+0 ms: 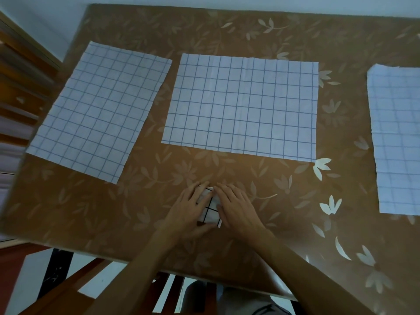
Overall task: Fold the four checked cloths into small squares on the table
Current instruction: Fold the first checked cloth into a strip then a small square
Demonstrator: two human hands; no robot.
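Note:
A small folded checked cloth, white with dark lines, lies near the table's front edge. My left hand presses flat on its left side and my right hand on its right side, so most of it is hidden. Three white cloths with blue checks lie spread flat farther back: the left cloth, the middle cloth, and the right cloth, which is cut off by the frame's right edge.
The table has a brown cover with a pale leaf pattern. A wooden chair shows below its front edge. A pale wall runs along the far side, with wooden furniture at the left.

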